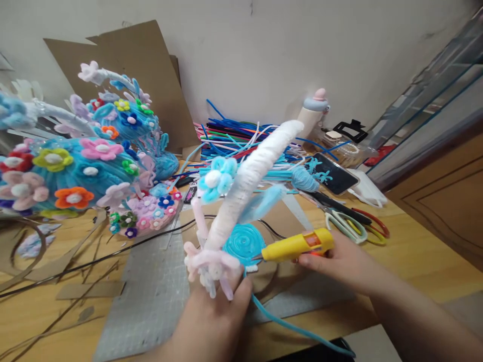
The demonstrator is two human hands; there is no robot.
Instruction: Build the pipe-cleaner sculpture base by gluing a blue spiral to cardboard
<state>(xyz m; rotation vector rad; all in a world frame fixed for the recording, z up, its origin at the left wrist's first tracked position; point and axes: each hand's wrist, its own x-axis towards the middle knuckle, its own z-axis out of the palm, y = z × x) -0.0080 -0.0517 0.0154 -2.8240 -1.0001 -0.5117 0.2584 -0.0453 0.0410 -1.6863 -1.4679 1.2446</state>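
My right hand is closed around a yellow glue gun, its nozzle pointing left at a blue coiled pipe-cleaner disc. My left hand is closed at the near edge of a pipe-cleaner piece, its fingertips partly hidden. From that piece a thick white wrapped stem leans up to the right. It carries a blue flower with a white centre, a pale blue leaf and pink and lilac loops at the foot. A loose blue pipe cleaner trails from beside my left fingers toward the lower right.
Flower-covered blue pipe-cleaner pieces stand at left. Behind lie bundled pipe cleaners. Scissors, a phone and a bottle are at right. A black cord crosses the table over a grey cutting mat.
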